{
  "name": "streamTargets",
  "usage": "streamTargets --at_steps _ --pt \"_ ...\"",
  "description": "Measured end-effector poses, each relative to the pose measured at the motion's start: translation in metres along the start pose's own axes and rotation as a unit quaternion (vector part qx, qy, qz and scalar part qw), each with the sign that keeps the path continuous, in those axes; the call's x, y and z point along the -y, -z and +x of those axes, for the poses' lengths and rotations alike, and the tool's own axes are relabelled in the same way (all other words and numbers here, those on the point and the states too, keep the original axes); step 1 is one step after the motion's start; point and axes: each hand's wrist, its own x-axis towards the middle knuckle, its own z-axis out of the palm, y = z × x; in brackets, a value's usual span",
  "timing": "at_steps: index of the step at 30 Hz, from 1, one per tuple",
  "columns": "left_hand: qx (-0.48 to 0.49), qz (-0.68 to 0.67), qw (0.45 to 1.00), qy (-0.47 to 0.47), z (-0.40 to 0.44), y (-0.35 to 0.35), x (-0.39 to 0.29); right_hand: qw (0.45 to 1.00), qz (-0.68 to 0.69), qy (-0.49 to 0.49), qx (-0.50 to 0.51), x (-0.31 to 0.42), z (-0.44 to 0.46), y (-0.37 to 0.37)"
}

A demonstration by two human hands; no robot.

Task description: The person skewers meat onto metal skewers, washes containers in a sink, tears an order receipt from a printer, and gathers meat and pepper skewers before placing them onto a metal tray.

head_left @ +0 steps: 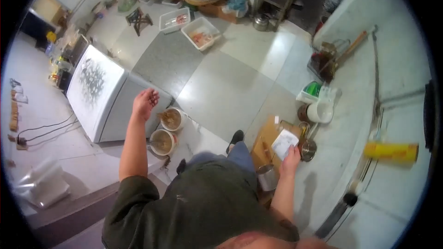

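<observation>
My left hand [146,101] is raised beside a white chest-like appliance [110,97], its fingers curled in; what they hold, if anything, is too small to tell. Just below and right of it stand two white buckets with brown contents, one [171,119] behind the other [162,142]. On the right, my right hand [290,157] grips the edge of a white flat piece [284,144] with faint grey marks, paper or a packet. That piece is above a brown board [264,144]. A metal pot [266,177] is left of my right forearm.
Two white trays [201,33] [174,20] and a small folding stool [138,20] are on the tiled floor [221,87] ahead. Along the right wall are a metal pan [308,150], a white tub [320,111] and a yellow roll [391,151]. A kettle [260,22] stands by a rack.
</observation>
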Motion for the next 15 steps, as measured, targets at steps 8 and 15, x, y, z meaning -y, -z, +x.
streamTargets --at_steps 8,15 --pt "-0.131 -0.091 0.987 0.027 0.099 -0.016 0.002 0.974 -0.078 -0.037 0.212 0.099 0.208 -0.290" --pt "-0.193 -0.144 0.967 0.082 0.296 -0.049 -0.012 0.958 -0.089 -0.114 0.247 0.070 0.354 -0.512"
